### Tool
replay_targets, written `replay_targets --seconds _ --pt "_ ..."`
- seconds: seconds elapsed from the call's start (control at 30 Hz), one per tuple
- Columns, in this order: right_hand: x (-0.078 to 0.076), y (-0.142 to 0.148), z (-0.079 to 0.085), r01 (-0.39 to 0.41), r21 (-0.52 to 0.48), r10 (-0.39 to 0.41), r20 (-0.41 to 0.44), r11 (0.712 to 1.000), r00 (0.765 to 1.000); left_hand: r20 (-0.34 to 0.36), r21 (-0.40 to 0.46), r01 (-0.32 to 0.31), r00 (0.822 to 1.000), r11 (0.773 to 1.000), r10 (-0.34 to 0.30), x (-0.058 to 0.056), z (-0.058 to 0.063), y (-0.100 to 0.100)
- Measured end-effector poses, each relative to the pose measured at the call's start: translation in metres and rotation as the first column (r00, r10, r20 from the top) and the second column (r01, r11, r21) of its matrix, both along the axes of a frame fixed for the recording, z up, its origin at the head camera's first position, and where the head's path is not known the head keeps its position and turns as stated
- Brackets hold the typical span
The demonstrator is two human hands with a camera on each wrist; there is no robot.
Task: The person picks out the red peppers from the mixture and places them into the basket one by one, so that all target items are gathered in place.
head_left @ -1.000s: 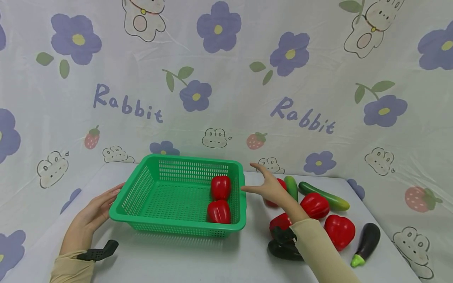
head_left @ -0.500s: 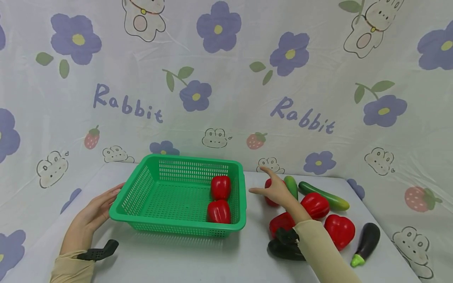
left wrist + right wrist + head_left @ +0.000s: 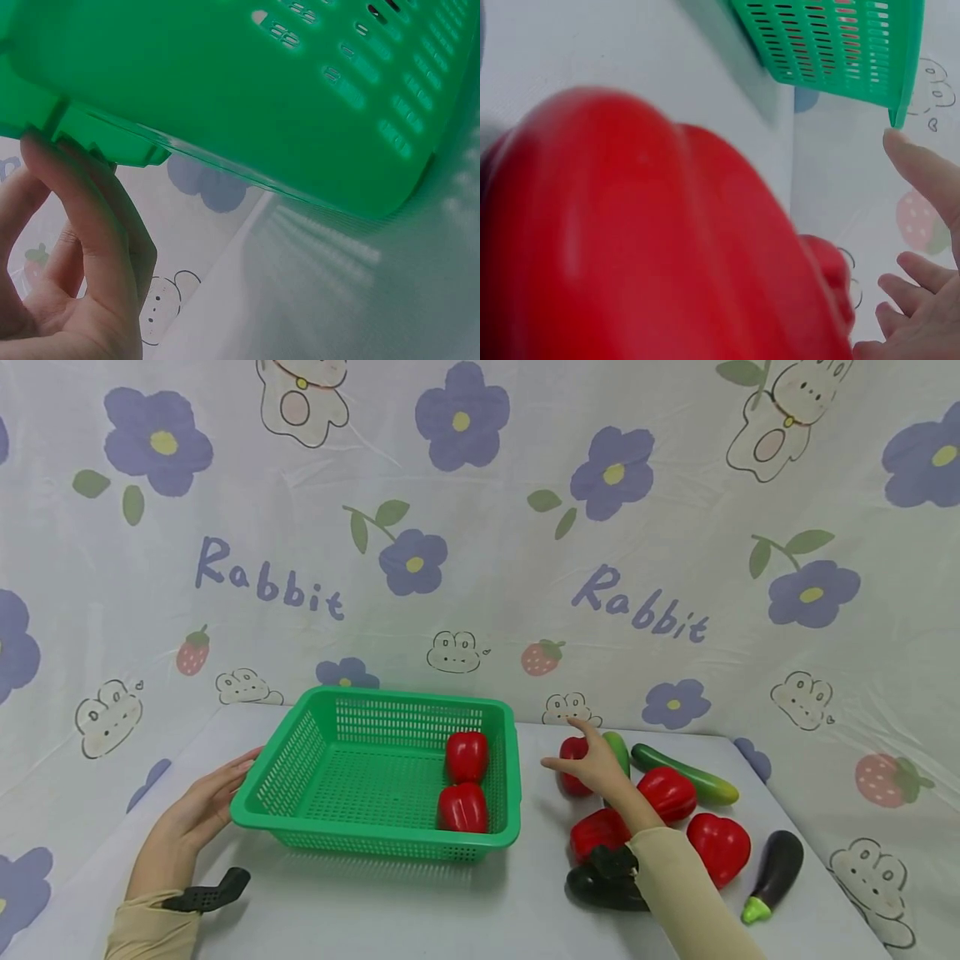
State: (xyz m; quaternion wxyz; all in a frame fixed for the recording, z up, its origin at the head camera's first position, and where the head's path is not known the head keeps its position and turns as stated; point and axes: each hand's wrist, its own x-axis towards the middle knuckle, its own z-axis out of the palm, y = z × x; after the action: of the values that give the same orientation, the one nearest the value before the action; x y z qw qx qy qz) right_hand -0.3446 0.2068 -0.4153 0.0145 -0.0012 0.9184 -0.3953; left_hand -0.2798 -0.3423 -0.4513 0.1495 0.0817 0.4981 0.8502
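My left hand (image 3: 197, 806) is at the left side of a green plastic basket (image 3: 375, 835), its fingertips touching the rim. In the left wrist view, the bent fingers (image 3: 101, 240) reach up under that rim. Two red bell peppers, one farther back (image 3: 467, 757) and one nearer (image 3: 462, 808), lie at the basket's right end. Over the vegetables to the right, my right hand (image 3: 602, 770) has thumb and forefinger spread wide and holds nothing. It is nearest a red bell pepper (image 3: 572, 777) at the back, which it partly overlaps in the head view.
Under and around the right arm lie more red bell peppers (image 3: 718, 850), a green cucumber (image 3: 617, 747), a longer green cucumber (image 3: 686, 774) and two eggplants, one at the right (image 3: 776, 868) and one in front (image 3: 600, 889). A printed cloth (image 3: 487, 602) hangs behind the white table (image 3: 360, 910).
The right hand has moved right, from beside the basket's right rim to the back red bell pepper, with its fingers still spread. The left hand and basket have stayed in place.
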Motion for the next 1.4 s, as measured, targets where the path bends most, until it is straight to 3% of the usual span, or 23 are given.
replay_targets --seconds 0.6,1.4 --pt "-0.003 0.015 -0.015 0.066 -0.005 -0.066 0.009 0.998 0.998 -0.005 0.013 0.009 1.0 1.0 -0.009 -0.001 -0.001 0.0" --pt "-0.003 0.023 -0.022 0.056 0.037 -0.057 0.025 0.998 0.998 -0.021 0.018 0.028 0.999 0.999 -0.027 0.0 -0.002 -0.002"
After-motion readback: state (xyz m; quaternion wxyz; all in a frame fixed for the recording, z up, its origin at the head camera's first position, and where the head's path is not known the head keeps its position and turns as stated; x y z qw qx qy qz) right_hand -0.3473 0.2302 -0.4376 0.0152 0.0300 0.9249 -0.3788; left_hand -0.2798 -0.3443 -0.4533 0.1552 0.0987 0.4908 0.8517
